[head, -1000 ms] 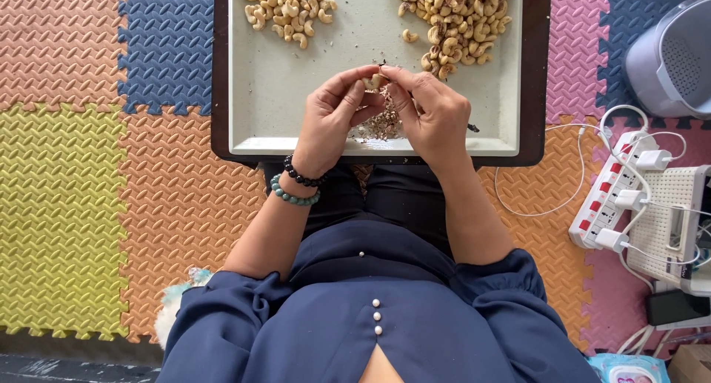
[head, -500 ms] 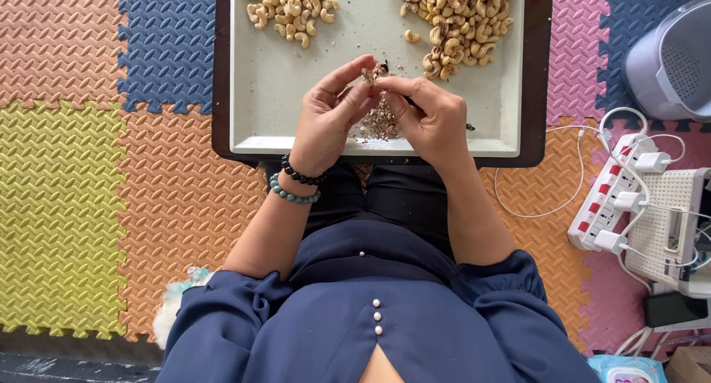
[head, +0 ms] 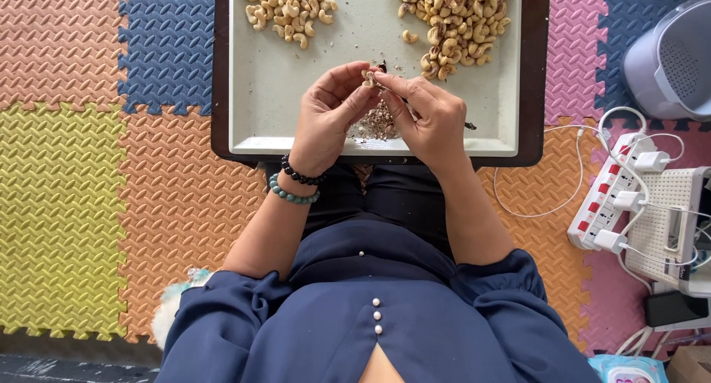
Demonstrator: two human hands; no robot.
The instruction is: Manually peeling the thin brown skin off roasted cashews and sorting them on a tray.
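My hands [head: 381, 116] meet over the tray [head: 255, 94]; peeled cashews [head: 287, 9] lie far left, unpeeled cashews [head: 455, 20] far right, a power strip [head: 615, 190] beside the tray's right.

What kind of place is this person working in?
Probably a home floor: coloured foam mats, a low tray of cashews over the lap, a power strip alongside. Both hands pinch one nut.

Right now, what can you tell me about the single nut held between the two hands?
The cashew nut is small, pale beige with darker brown patches that look like bits of skin. It is pinched between the fingertips of the left hand and the right hand, raised above the pale tray. A heap of brown peel scraps lies directly beneath it. Fingers hide much of it, so its full shape is unclear.
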